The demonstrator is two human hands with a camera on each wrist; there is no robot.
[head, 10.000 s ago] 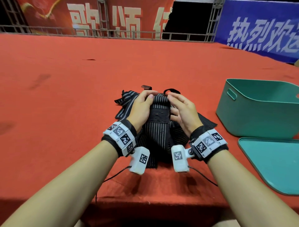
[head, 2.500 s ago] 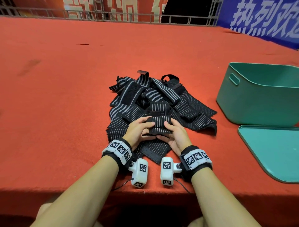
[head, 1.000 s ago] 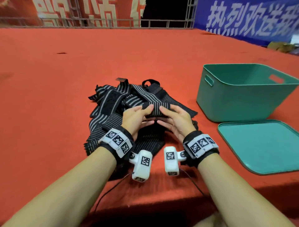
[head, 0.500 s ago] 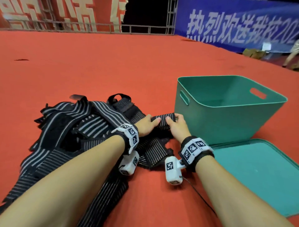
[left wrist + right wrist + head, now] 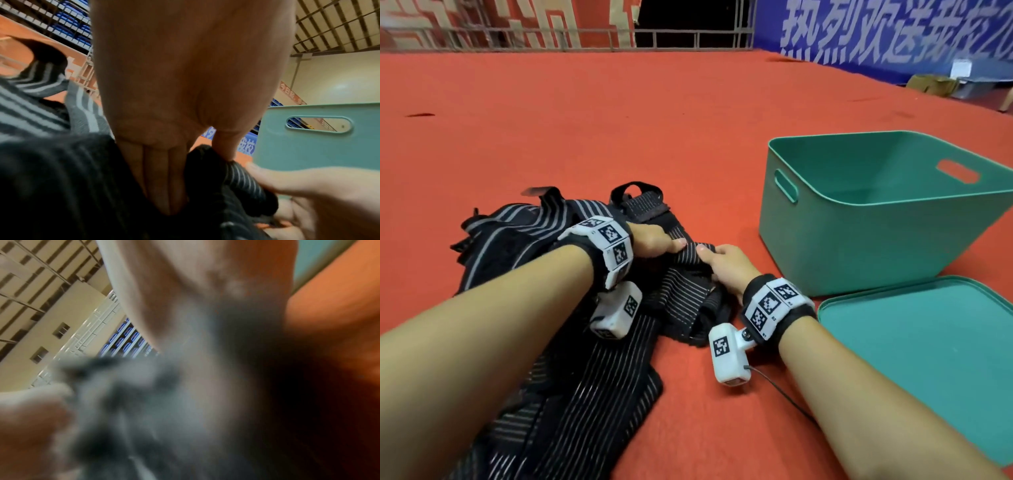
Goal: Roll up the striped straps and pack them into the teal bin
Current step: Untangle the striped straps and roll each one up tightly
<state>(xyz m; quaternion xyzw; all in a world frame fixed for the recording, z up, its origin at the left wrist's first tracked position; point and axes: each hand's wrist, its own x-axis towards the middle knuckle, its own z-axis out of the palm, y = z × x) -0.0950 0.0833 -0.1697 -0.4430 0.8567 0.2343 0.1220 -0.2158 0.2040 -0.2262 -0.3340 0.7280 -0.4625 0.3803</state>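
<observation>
A black strap with thin white stripes (image 5: 690, 255) is partly rolled at its top and held between both hands just above the pile. My left hand (image 5: 671, 245) pinches its left end; in the left wrist view the thumb (image 5: 224, 146) presses the roll (image 5: 238, 175) against the fingers (image 5: 160, 178). My right hand (image 5: 710, 262) grips the right end, and the strap's loose tail (image 5: 688, 308) hangs down to the carpet. The right wrist view is blurred and shows only dark strap (image 5: 164, 394). More striped straps (image 5: 524, 240) lie heaped at the left. The teal bin (image 5: 876, 233) stands open to the right.
The bin's teal lid (image 5: 928, 359) lies flat on the red carpet (image 5: 619, 120) in front of the bin. A railing (image 5: 585, 37) and a blue banner (image 5: 893, 31) run along the far edge. A camera cable (image 5: 784, 397) trails from my right wrist.
Both hands have carried the strap rightward from the middle of the pile to beside the bin's left wall. The head view has swung right and down with them.
</observation>
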